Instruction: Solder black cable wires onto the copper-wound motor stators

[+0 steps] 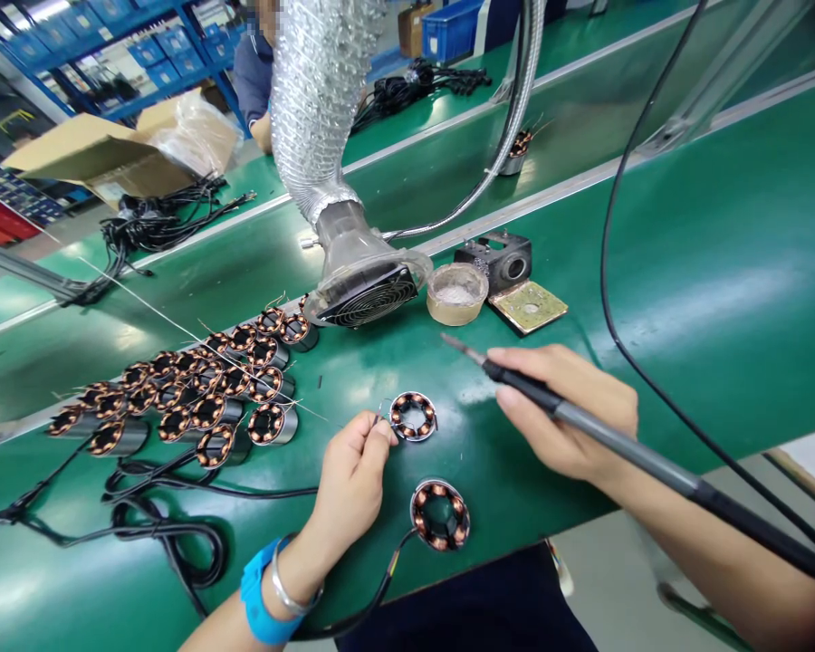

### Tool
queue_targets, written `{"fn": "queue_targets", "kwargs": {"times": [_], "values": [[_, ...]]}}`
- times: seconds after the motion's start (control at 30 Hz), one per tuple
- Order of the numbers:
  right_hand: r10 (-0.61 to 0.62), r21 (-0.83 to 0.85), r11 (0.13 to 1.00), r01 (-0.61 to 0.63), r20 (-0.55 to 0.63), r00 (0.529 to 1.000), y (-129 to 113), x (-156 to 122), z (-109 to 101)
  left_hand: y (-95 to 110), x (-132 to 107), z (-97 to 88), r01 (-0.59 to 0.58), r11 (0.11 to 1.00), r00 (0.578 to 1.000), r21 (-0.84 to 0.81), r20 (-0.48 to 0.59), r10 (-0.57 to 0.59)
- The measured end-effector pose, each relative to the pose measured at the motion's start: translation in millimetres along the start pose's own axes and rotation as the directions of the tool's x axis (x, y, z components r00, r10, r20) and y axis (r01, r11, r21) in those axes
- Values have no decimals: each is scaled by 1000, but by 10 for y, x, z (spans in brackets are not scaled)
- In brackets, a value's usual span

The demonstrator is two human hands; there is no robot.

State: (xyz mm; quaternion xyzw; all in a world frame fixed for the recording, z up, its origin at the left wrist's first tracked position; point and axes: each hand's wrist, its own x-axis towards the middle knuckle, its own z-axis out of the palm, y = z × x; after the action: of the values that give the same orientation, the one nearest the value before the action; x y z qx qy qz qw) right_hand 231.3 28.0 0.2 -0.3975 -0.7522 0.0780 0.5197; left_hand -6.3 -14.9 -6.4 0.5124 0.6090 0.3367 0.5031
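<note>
soldering iron (625, 448) raised near a copper-wound stator (430, 418);
the right grip (567, 412) is wrapped round the soldering iron; the left grip (354, 475) pinches a thin wire (383, 404) beside the copper-wound stator, which lies on the green tabletop (540, 507)

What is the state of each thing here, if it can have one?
Upper coil ring: coils facing up
Lower coil ring: coils facing up, cable at its side
Left hand: fingertips pinched together beside upper coil ring
Soldering iron: held, tip touching neither ring
Right hand: closed around soldering iron
Round tub: open
Cardboard box: flaps open
Extractor hood: facing down; running or not, cannot tell
</note>
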Motion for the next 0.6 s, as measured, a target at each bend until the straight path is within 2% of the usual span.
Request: {"fn": "queue_targets", "kwargs": {"times": [0.1, 0.17, 0.23, 0.3, 0.4, 0.47, 0.53, 0.6], "values": [[16, -154, 988, -27, -69, 998, 332, 60, 8, 1, -3, -1, -3, 1000, 1000, -8, 3, 3], [66, -223, 972, -69, -20, 998, 499, 63, 32, 2, -5, 0, -5, 1000, 1000, -15, 1, 5], [107, -249, 964, -89, 60, 992, 569, 40, 51, 1, -7, 3, -8, 1000, 1000, -16, -1, 8], [108, -238, 967, -92, 57, 993, 534, 3, 61, -3, -8, 7, -12, 1000, 1000, -13, -1, 12], [23, -108, 994, -20, 26, 999, 350, -33, 88, -6, -8, 9, -14, 1000, 1000, -9, 4, 14], [-96, 5, 995, 96, 91, 991, 201, -19, 145, 0, -7, 5, -11, 1000, 1000, -8, 4, 11], [-228, 81, 973, 217, 176, 958, 69, 30, 243, 8, -5, 0, -10, 1000, 1000, -9, 3, 10], [-311, 135, 949, 286, 243, 919, -26, 97, 368, 10, -1, -2, -15, 1000, 1000, -15, 0, 15]]}}
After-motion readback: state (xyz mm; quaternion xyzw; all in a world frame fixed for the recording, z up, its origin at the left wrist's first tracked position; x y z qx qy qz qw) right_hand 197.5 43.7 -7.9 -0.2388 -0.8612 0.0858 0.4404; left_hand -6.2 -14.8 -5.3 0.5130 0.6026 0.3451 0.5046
